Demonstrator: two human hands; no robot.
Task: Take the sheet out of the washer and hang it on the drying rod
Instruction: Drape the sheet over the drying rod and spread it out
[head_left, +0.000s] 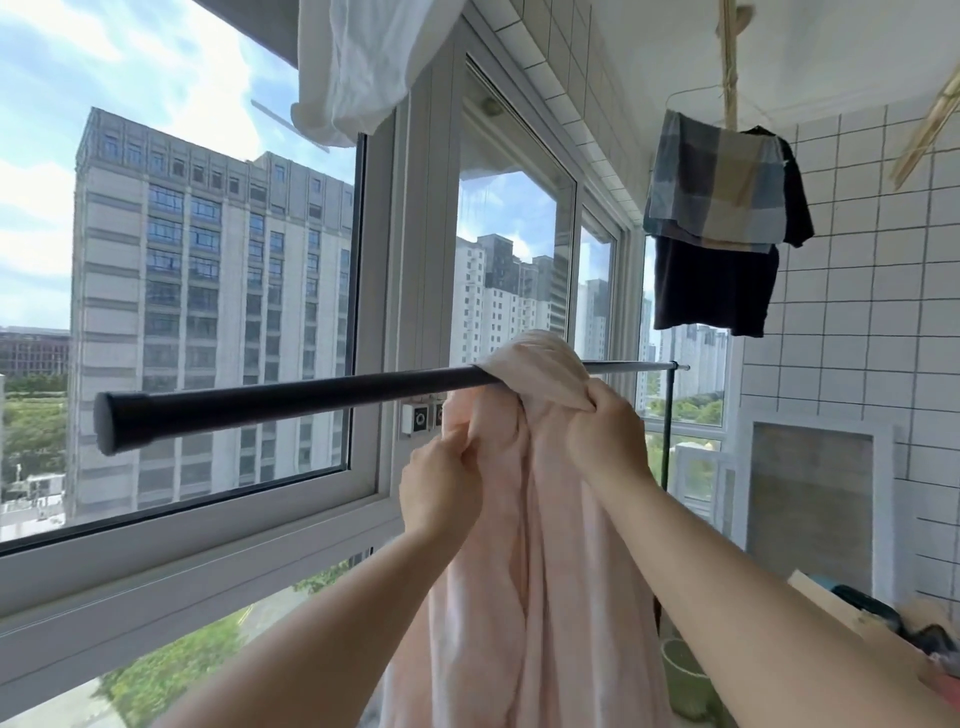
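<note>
Nearest us, our two forearms reach up from the bottom of the view toward the pink sheet (524, 545), which hangs in a long bunched column from the black drying rod (291, 401) and drops out of sight below; the washer is nowhere in view, so we judge that part of the task done. Only a small lump of cloth lies over the rod, between its middle and far end, so to do this step well we would feed more fabric across until both sides balance, then spread the folds along the bar toward its free near end so the sheet does not slide back off. Our left hand (441, 480) has its fingers curled into a fold just under the rod, and our right hand (605, 431) pinches a gathered corner right beside the bar, both closed tight on cloth. Beyond, a plaid and a dark garment (719, 228) hang by the tiled wall (857, 312)
</note>
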